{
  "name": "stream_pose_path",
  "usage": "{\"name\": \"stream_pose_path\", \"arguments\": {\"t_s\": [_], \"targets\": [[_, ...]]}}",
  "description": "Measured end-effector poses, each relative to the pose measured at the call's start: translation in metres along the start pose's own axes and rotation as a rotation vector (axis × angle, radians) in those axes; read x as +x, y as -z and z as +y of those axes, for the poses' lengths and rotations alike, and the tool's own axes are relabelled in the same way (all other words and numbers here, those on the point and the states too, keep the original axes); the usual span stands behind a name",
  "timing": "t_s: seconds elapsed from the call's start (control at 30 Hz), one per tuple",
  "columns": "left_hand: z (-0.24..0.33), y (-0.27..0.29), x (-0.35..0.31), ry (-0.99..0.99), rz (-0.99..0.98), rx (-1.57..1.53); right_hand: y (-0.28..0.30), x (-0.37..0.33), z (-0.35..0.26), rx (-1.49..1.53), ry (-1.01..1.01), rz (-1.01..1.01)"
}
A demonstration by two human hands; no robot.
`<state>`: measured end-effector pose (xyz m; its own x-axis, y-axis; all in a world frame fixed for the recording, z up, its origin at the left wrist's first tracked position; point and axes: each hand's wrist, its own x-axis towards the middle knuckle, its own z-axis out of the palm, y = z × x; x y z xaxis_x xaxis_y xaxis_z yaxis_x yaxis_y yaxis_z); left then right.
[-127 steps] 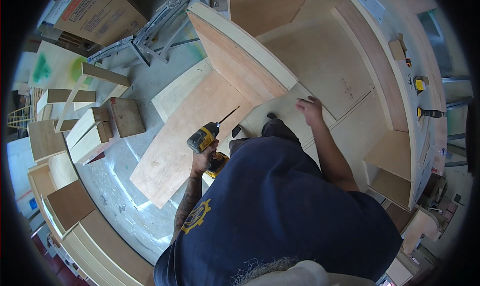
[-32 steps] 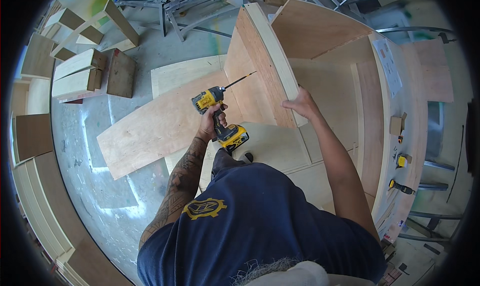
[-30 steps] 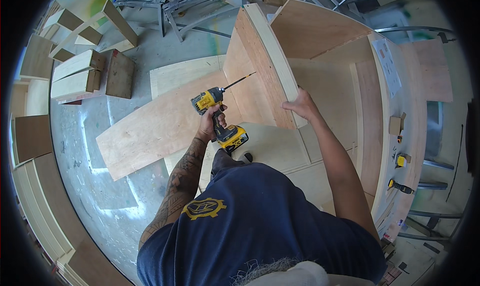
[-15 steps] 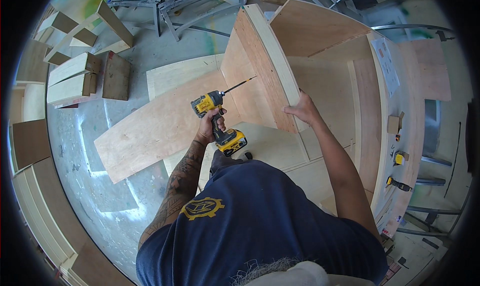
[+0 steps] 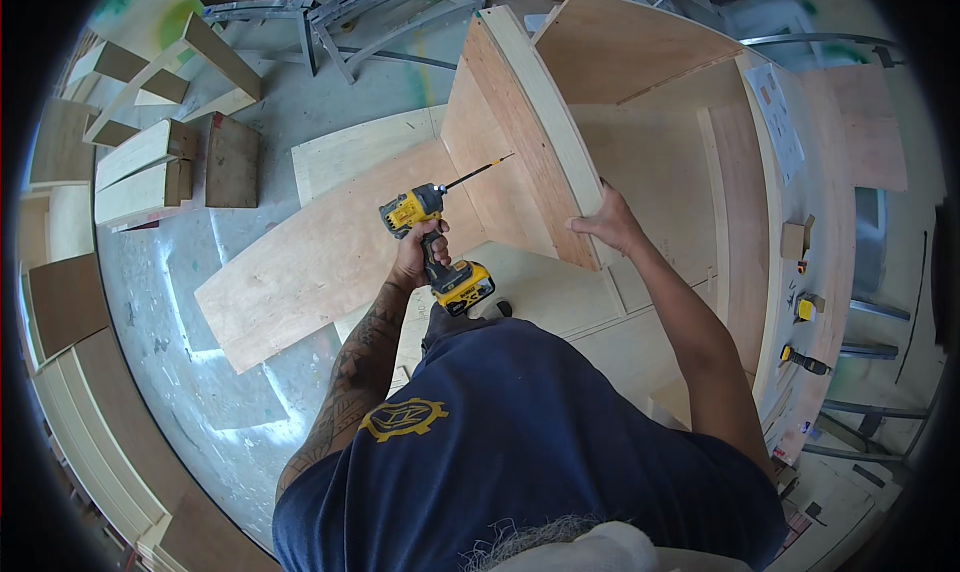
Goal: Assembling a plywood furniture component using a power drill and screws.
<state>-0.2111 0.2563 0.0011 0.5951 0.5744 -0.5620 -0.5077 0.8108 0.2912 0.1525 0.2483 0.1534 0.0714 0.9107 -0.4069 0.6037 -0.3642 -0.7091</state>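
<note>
My left hand (image 5: pixel 425 250) is closed round the grip of a yellow and black cordless impact driver (image 5: pixel 412 210). A long thin bit (image 5: pixel 478 172) sticks out of it toward the upright wooden panel (image 5: pixel 515 142); its tip is at or just in front of the panel's face, and I cannot tell whether it touches. My right hand (image 5: pixel 608 226) grips the near end of that panel's pale edge strip, thumb on the near side and fingers mostly hidden behind. The panel belongs to a large plywood cabinet (image 5: pixel 735 187) on my right.
A long plywood sheet (image 5: pixel 320 262) lies on the floor left of the panel. On the cabinet's right-hand top rest a paper sheet (image 5: pixel 775 117), a tape measure (image 5: pixel 808 308) and a yellow-black hand tool (image 5: pixel 803 360). Wooden boxes (image 5: pixel 150 177) and metal frames (image 5: pixel 330 17) stand farther off.
My view has shifted slightly. Both hands keep their holds, and the driver's bit points at the same spot on the panel.
</note>
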Motion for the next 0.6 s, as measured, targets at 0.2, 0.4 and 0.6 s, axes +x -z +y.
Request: {"name": "stream_pose_path", "arguments": {"t_s": [0.2, 0.4, 0.6], "targets": [[0.005, -0.001, 0.003, 0.035, 0.012, 0.026, 0.001, -0.004, -0.005, -0.069, 0.057, 0.028], [0.009, -0.007, 0.009, 0.041, 0.003, 0.031, 0.004, -0.006, -0.013, -0.095, 0.025, 0.018], [0.008, -0.013, 0.016, 0.042, 0.006, 0.06, 0.003, -0.003, -0.001, -0.119, 0.016, 0.033]]}}
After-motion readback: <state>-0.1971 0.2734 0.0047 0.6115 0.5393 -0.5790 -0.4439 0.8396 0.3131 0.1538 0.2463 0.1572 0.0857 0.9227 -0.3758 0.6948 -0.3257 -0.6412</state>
